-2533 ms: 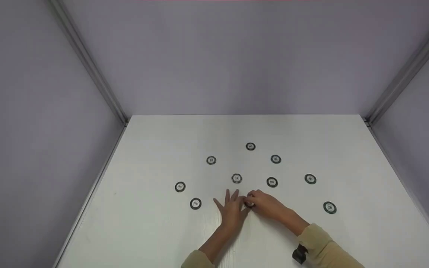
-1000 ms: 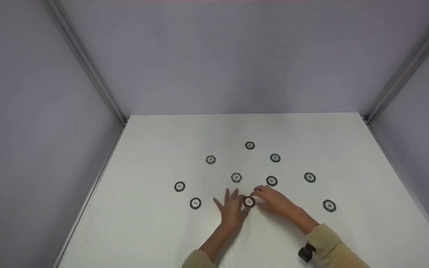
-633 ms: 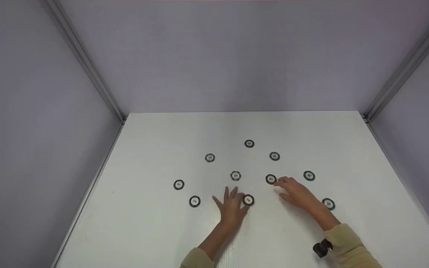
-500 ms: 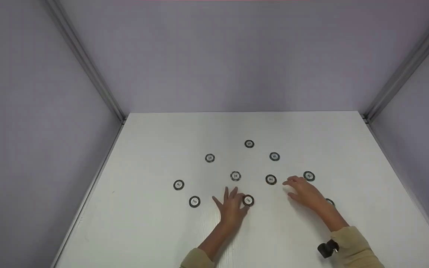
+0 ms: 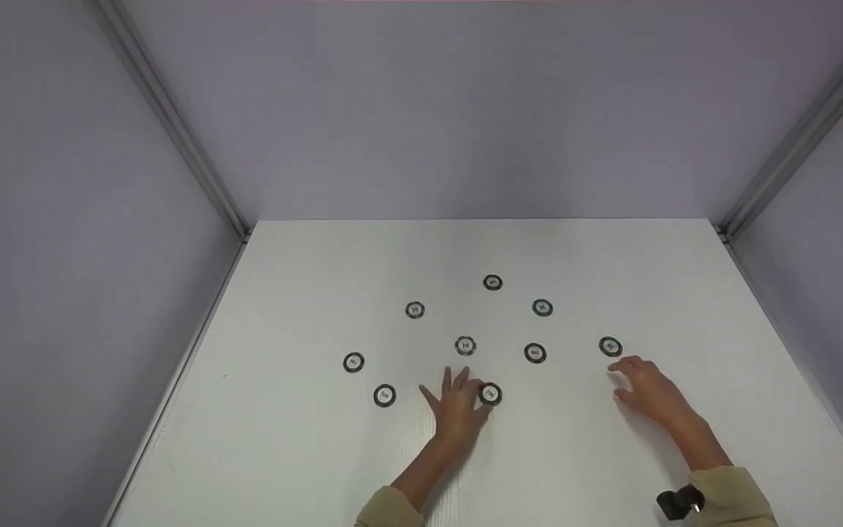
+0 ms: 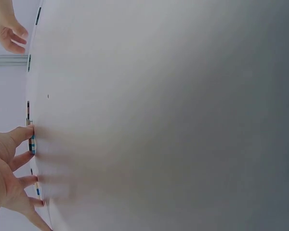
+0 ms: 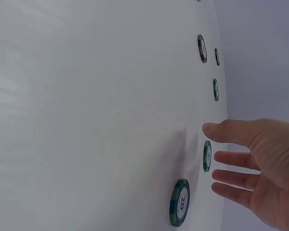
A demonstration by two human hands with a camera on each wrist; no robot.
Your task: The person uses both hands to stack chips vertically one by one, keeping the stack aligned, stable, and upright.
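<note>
The table (image 5: 319, 454) at the centre of the frame is a white, matt board with a faint fine grain. The chips (image 7: 180, 203) look like smooth hard plastic, dark green rims with a slight sheen around white printed centres. Brushed metal rails (image 5: 173, 121) line the upper corners between matt lilac walls (image 5: 465, 110).

From my head view the right hand (image 5: 652, 399) covered the near-right chip, and I couldn't read any chip numbers. My left wrist view showed the chips (image 6: 32, 143) only edge-on, mostly blurred table (image 6: 173, 115).
</note>
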